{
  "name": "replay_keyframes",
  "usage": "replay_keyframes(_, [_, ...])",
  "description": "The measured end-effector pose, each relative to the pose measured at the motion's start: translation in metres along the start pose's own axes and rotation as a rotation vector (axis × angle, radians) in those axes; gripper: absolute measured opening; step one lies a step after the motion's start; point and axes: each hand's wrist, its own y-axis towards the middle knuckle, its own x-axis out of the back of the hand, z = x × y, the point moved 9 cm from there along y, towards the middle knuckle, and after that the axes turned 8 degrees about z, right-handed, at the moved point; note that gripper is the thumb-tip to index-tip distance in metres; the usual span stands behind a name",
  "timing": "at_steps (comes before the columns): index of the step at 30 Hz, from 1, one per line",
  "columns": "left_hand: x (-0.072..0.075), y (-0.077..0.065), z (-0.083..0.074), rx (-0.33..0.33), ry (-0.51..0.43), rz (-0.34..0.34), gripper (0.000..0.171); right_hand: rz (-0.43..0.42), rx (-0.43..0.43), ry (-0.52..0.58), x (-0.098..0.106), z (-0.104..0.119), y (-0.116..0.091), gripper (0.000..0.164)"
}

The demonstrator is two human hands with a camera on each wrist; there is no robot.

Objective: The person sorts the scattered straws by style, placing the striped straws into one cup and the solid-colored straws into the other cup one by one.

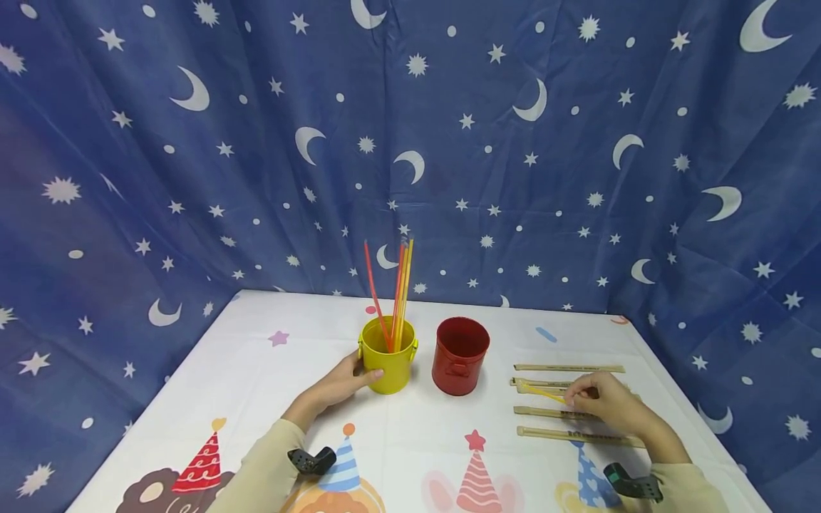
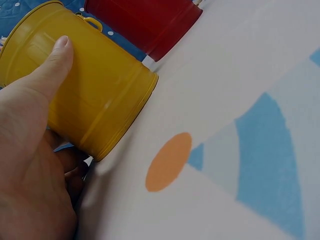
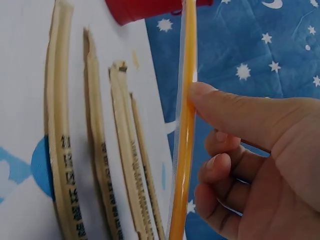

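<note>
My left hand grips the side of a yellow bucket, its thumb on the outer wall in the left wrist view. Several red and yellow straws stand in that bucket, leaning apart; their tips look clear-wrapped. On the right, my right hand pinches a yellow straw in a clear sleeve, thumb against it and other fingers curled. Beneath it lie several long, thin brown paper packets with printed characters; what is inside them is hidden.
A red bucket stands just right of the yellow one. The white tablecloth has party-hat prints along the front. Behind the table hangs a blue curtain with moons and stars.
</note>
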Motion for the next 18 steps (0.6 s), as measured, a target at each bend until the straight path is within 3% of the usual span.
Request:
replay_keyframes(7, [0.001, 0.002, 0.0, -0.006, 0.006, 0.004, 0.097, -0.105, -0.086, -0.018, 0.013, 0.009, 0.001, 0.007])
replay_keyframes(18, [-0.001, 0.002, 0.003, 0.016, -0.004, 0.003, 0.098, -0.336, 0.036, 0.004, 0.028, 0.045, -0.003, 0.007])
